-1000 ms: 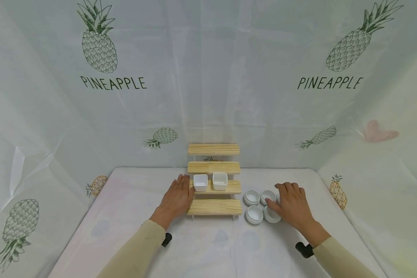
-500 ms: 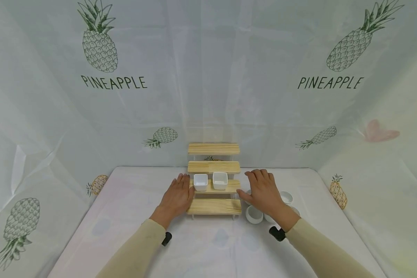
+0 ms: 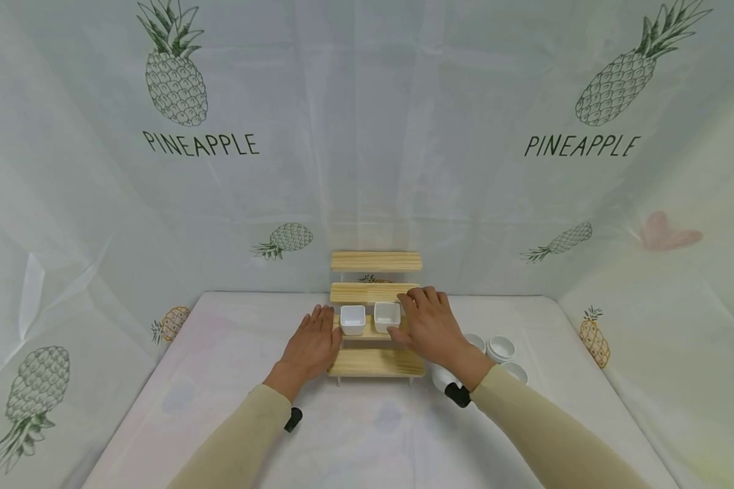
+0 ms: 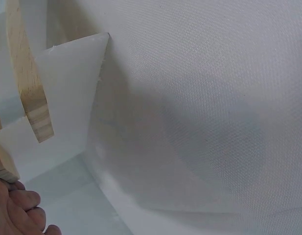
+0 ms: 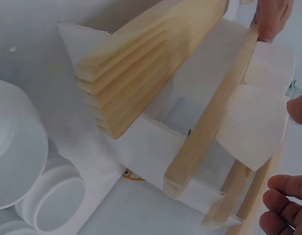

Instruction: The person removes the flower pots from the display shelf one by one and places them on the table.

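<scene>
A four-step wooden stand point(image 3: 376, 363) with white side panels stands in the middle of the table. On its second step from the front sit two white square bowls side by side, the left bowl point(image 3: 353, 320) and the right bowl point(image 3: 387, 318). My left hand point(image 3: 308, 346) rests at the stand's left end, fingers straight, close beside the left bowl. Over the step's right end my right hand point(image 3: 431, 326) reaches with thumb and fingers spread at the right bowl's side. In the right wrist view a gap shows between fingers point(image 5: 283, 191) and that bowl point(image 5: 253, 122).
Right of the stand are several white round bowls point(image 3: 501, 348), partly hidden under my right forearm. In the right wrist view a round bowl point(image 5: 60, 203) lies near the stand's lower step. A pineapple-print sheet point(image 3: 379, 136) hangs directly behind the stand.
My right hand has moved left from above the round bowls to the right square bowl on the stand. The left hand has stayed at the stand's left end.
</scene>
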